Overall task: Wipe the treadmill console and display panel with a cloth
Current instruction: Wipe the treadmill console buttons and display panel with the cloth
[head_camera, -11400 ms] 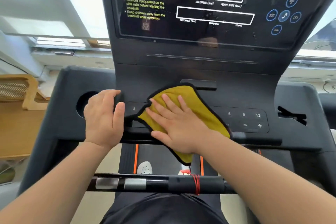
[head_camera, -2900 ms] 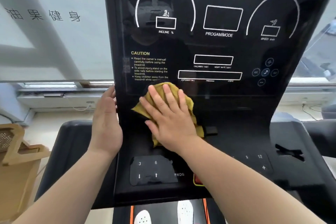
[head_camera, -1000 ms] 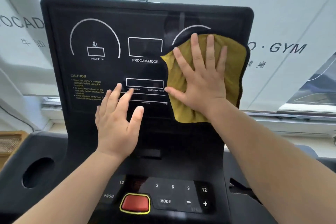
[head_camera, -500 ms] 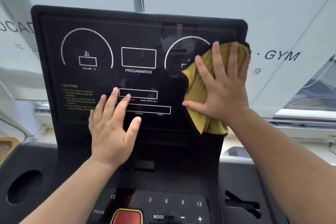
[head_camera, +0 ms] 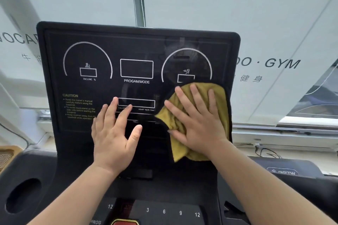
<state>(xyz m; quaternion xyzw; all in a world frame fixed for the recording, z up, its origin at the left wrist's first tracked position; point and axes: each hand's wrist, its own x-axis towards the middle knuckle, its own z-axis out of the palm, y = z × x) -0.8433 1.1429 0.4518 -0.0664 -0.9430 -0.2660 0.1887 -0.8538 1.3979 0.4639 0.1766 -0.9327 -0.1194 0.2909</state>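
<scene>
Now the right hand [head_camera: 199, 124] presses a yellow cloth [head_camera: 217, 97] flat against the lower right of the display panel [head_camera: 73, 45], fingers straight and spread over it. Beside it the left hand [head_camera: 113, 137] rests open on the panel's middle, fingers straight and slightly apart, above the console [head_camera: 164, 212] keys.

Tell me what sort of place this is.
Most likely a gym. A treadmill display panel with incline and speed dials fills the view, the window film behind it reads GYM, and what looks like another machine stands to the right.
</scene>
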